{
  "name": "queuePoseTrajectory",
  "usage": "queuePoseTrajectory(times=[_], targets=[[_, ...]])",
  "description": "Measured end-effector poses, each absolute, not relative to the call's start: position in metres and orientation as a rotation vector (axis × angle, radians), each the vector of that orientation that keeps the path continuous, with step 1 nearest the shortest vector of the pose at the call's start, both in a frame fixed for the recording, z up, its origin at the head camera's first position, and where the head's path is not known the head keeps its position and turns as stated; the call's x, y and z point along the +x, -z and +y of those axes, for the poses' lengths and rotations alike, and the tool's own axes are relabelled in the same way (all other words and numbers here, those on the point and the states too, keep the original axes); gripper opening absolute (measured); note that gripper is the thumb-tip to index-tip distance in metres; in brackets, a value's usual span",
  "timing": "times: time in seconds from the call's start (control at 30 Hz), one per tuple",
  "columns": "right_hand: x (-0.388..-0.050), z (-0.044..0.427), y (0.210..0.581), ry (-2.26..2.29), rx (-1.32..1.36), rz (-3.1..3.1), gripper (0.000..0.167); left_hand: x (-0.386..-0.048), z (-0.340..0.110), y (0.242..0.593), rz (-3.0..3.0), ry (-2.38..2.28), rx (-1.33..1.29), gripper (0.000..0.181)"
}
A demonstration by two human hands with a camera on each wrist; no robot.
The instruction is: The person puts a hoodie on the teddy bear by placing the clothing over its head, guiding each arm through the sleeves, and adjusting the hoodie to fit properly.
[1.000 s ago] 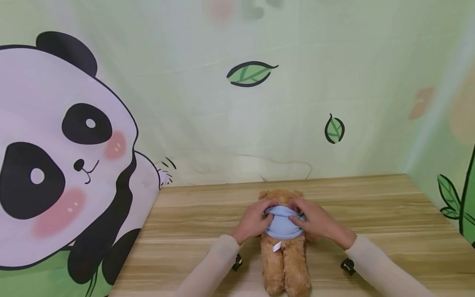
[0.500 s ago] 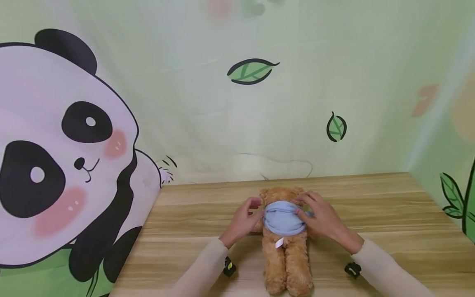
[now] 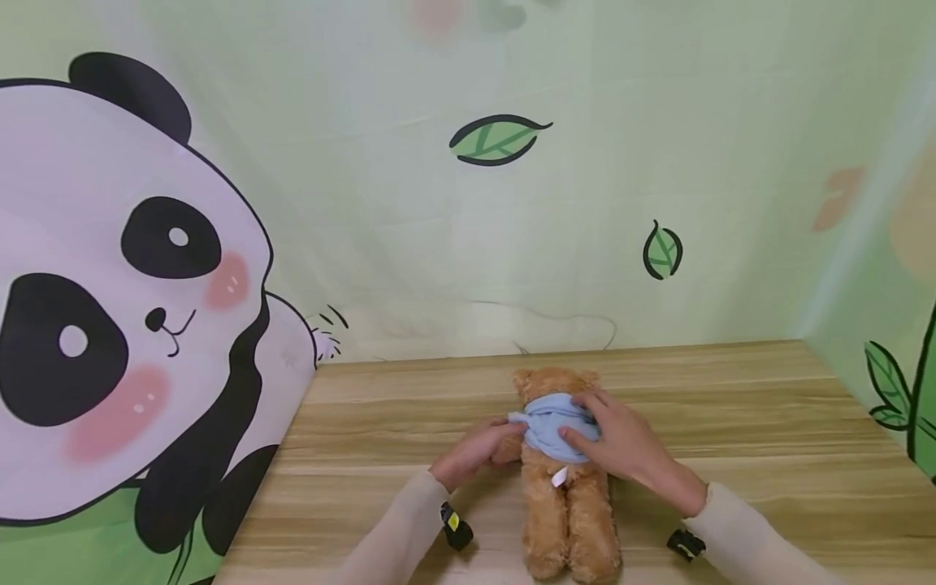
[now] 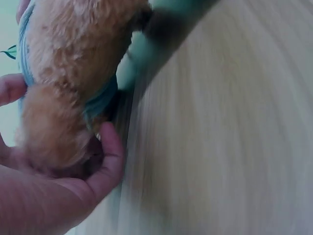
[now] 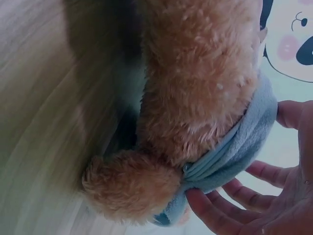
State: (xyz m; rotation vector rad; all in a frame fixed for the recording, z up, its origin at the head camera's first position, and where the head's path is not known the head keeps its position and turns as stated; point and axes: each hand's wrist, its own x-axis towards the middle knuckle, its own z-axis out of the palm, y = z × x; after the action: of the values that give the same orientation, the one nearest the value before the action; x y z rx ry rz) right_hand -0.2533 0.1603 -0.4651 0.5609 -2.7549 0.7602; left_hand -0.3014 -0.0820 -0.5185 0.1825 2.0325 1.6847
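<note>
A brown plush bear (image 3: 544, 520) in a pale blue shirt (image 3: 552, 429) lies with its head toward the wall; its face is hidden and a white tag shows above the legs. At its left side my left hand (image 3: 475, 453) has fingers and thumb curled round the bear's arm and sleeve edge, as the arm (image 4: 54, 127) shows in the left wrist view. My right hand (image 3: 632, 443) rests spread on the shirt's right side; its fingertips touch the cloth (image 5: 244, 139) in the right wrist view.
The bear is on a wood-grain table (image 3: 387, 406). Behind it hangs a light green cloth (image 3: 395, 244) printed with leaves and a large panda (image 3: 73, 179). Black devices (image 3: 457, 528) are strapped at both wrists.
My left hand has come off the shirt's upper back and moved down onto the bear's left-side arm. My right hand has shifted outward. The shirt's left sleeve sticks out more.
</note>
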Motion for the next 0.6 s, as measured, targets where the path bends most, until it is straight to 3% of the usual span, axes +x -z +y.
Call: queuePoseTrajectory(times=[0.13, 0.43, 0.6], targets=[[-0.254, 0.159, 0.467, -0.817, 0.523, -2.752, 0.059, -0.302, -0.078, 0.519, 1.889, -1.795, 0.196, 0.057], [-0.261, 0.166, 0.469, -1.224, 0.544, -2.651, 0.050, -0.295, -0.080, 0.506, 1.665, -2.085, 0.178, 0.044], [-0.264, 0.168, 0.468, -1.389, 0.498, -2.623, 0.054, -0.289, -0.082, 0.499, 1.492, -2.229, 0.271, 0.058]])
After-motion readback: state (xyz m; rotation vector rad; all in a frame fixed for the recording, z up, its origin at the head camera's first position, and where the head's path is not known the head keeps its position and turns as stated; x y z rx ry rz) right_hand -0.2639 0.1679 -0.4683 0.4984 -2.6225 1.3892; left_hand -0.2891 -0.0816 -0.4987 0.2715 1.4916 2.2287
